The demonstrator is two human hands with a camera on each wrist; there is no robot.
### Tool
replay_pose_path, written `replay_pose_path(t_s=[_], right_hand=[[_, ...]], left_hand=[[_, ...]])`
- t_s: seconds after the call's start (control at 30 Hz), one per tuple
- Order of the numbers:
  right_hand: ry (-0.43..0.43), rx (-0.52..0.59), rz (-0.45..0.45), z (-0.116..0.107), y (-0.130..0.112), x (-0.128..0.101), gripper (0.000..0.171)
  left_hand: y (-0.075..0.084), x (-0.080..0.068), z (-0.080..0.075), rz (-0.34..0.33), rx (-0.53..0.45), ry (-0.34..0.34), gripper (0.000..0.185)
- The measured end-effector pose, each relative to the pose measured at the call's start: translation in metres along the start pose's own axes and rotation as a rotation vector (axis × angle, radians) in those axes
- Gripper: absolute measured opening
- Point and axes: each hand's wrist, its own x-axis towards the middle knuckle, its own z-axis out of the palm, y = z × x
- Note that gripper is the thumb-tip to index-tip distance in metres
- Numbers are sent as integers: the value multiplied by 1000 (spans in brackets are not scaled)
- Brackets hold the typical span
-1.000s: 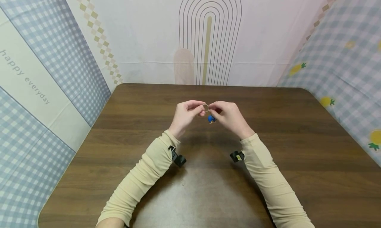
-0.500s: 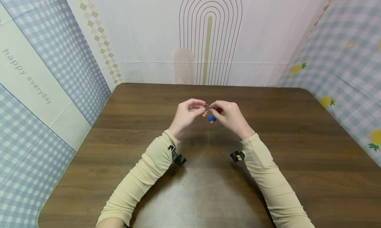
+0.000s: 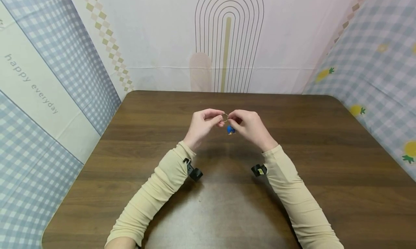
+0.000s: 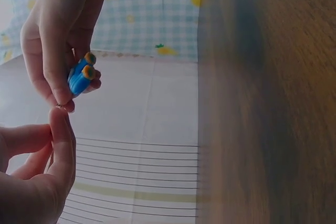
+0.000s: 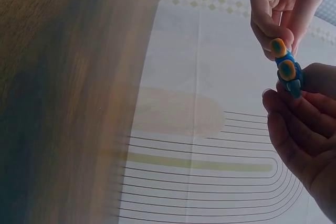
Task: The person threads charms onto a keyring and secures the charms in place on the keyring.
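Observation:
Between the two hands, raised above the table, is a thin metal key ring (image 3: 227, 115). My left hand (image 3: 201, 125) pinches its left side between thumb and index finger. The right hand (image 3: 252, 127) pinches at the ring's right side with thumb and fingertips; exactly which part it grips there is hidden. Below the right fingertips hangs a small blue figure charm (image 3: 230, 129). In the left wrist view the charm (image 4: 80, 78) shows two orange round ends. It hangs beside the right fingers in the right wrist view, where the charm (image 5: 290, 74) partly covers the fingertips.
A dark brown wooden table (image 3: 325, 140) lies under both arms. Its far edge meets a white cloth backdrop (image 3: 156, 35) with arch lines. Blue checked cloths (image 3: 367, 64) hang at both sides. Black cameras (image 3: 195, 174) are strapped to the wrists.
Hardly anything differs: both hands keep their pinch, with only slight shifts of the fingers, the ring and the hanging charm.

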Motion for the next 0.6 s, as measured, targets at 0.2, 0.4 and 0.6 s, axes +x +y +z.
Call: replay_pose_path(t_s=[0.2, 0.4, 0.6], right_hand=[[-36, 9, -18, -1, 0, 0, 4], [-30, 18, -39, 0, 1, 0, 6], [-44, 24, -3, -1, 0, 1, 6]], left_hand=[[2, 1, -1, -6, 68, -48, 21], [0, 3, 1, -11, 108, -100, 19], [-1, 2, 0, -32, 61, -49, 20]])
